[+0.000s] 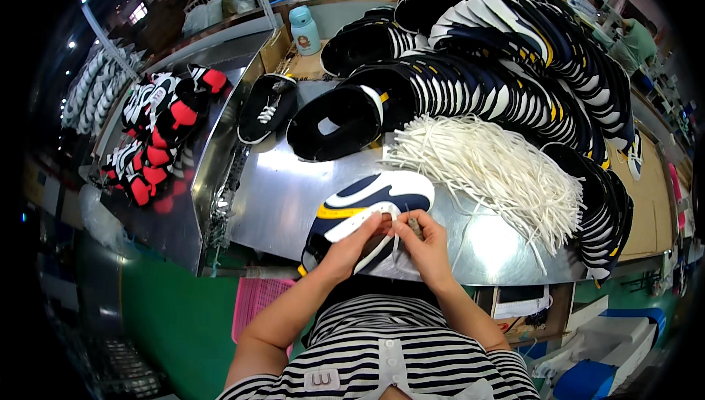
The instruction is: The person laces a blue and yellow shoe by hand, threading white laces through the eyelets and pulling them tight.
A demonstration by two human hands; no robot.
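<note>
Left of the lace pile [488, 180], the left hand [351, 249] holds the shoe upper [378, 186] and the right hand [427, 247] seemingly pinches a white lace [396, 243], probably for threading, which next needs gentle pulling through

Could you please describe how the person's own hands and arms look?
The hands wear no gloves, and the forearms are uncovered, with no watch or bracelet visible. The short sleeves have dark and white stripes.
</note>
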